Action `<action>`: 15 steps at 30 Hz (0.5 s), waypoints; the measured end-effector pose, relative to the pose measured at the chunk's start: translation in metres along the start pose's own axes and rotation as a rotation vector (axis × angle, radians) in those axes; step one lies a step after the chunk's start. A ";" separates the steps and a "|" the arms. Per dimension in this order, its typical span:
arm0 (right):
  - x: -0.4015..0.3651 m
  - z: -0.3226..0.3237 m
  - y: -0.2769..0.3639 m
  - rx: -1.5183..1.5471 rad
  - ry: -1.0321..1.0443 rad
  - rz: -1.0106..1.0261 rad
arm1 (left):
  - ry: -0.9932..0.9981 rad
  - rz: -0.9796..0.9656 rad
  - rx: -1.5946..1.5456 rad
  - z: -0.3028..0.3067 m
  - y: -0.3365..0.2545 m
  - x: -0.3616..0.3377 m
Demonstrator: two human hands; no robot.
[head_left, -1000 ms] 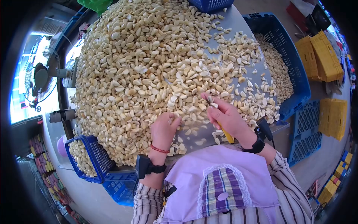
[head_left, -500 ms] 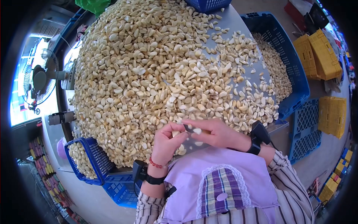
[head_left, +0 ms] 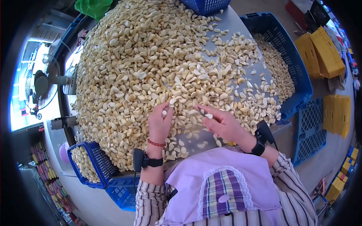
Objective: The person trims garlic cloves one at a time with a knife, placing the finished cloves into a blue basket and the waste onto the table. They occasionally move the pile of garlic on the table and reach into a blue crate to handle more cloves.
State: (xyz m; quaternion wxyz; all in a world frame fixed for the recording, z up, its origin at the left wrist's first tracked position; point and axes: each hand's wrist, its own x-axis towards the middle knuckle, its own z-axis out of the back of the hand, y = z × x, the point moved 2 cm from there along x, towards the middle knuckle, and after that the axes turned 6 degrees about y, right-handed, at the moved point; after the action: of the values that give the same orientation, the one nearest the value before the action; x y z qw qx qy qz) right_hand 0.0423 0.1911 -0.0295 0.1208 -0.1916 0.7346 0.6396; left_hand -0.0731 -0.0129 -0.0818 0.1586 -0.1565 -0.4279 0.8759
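- Many cloves (head_left: 124,83) lie in a deep heap on the table (head_left: 234,24); looser ones spread right, toward the crate (head_left: 288,49).
- Left hand (head_left: 159,124): fingers narrow, pinching one clove (head_left: 164,112) above the near side of the heap; its pale end shows at the fingertips.
- Right hand (head_left: 224,126): wrapped about a knife (head_left: 201,110), dark blade angled toward the left hand, the two hands apart. A pale piece (head_left: 209,116) shows at the thumb, beside the blade; whether the thumb presses it cannot be told.
- Weight: a single clove should be light; fingertip force suffices.
- Stiffness: judged firm, yet liable to bruise or split under a hard squeeze.
- Surface: looks smooth and rounded, so probably slippery; wetness cannot be told.
- Hold, clove: grip across the broad middle, thumb opposite forefinger, one end left free. Place fingertips clear of the blade's edge.
- Hold, knife: grip by the yellow handle (head_left: 230,143).
- Heap: loose and likely to slide; lift cloves from the top layer.
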 end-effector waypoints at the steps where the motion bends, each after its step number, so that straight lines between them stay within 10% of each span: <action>1: 0.000 0.000 -0.001 0.003 -0.003 -0.003 | 0.005 0.001 0.000 0.000 -0.002 0.000; 4: 0.003 -0.002 -0.004 0.016 0.005 -0.041 | 0.023 -0.204 0.329 -0.001 0.000 0.001; 10: 0.004 -0.003 -0.001 -0.133 0.026 0.077 | 0.315 0.332 -0.918 0.002 -0.007 -0.010; 12: 0.011 -0.006 -0.010 -0.264 -0.065 0.392 | 0.348 0.354 -1.016 0.001 -0.025 -0.017; 15: -0.001 -0.008 0.015 -0.290 0.116 0.088 | 0.403 0.391 -1.239 -0.002 -0.043 -0.030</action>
State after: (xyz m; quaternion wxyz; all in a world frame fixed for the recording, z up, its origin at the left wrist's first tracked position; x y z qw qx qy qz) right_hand 0.0370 0.1849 -0.0146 0.0212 -0.2115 0.6479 0.7315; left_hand -0.0392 0.0010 -0.0442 -0.0448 -0.4529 -0.7768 0.4353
